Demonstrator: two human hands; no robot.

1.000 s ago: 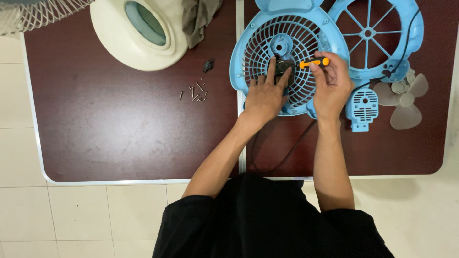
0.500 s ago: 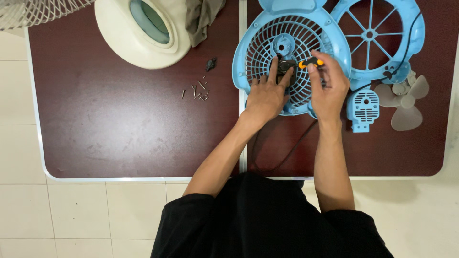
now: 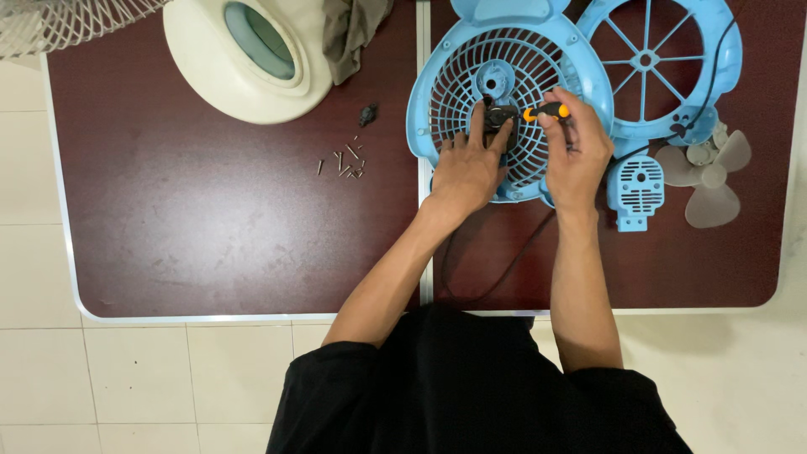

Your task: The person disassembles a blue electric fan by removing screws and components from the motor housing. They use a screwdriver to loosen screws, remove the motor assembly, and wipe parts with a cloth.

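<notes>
Taking the blue grille [image 3: 458, 92] as the mark, everything else falls to either side of it on the dark red table [image 3: 193, 244]. Far to its left, at the table's top corner, a white wire guard [image 3: 50, 21] is cut off by the frame, and nearer in lies a cream fan shell [image 3: 223, 80] with a grey cloth [image 3: 353, 25] against it. Between the shell and the grille a small heap of screws [image 3: 343, 161] and a dark knob [image 3: 367, 113] sit, apparently kept together so they do not roll off. On the grille itself the left hand [image 3: 462, 172] lies flat, fingers spread and curled lightly over a small black motor [image 3: 500, 118] near the hub, seemingly to steady it. Just right of it the right hand [image 3: 580, 155] is closed round an orange screwdriver [image 3: 546, 110], held level with its tip toward the motor; the tip and whatever it meets are hidden by the fingers. A black cord [image 3: 496, 277] runs from under the grille toward the table's near edge. Right of the grille lie a blue ring guard [image 3: 698, 84], a small blue vented cover [image 3: 636, 189] and pale blades [image 3: 710, 172], partly tucked under the ring.
</notes>
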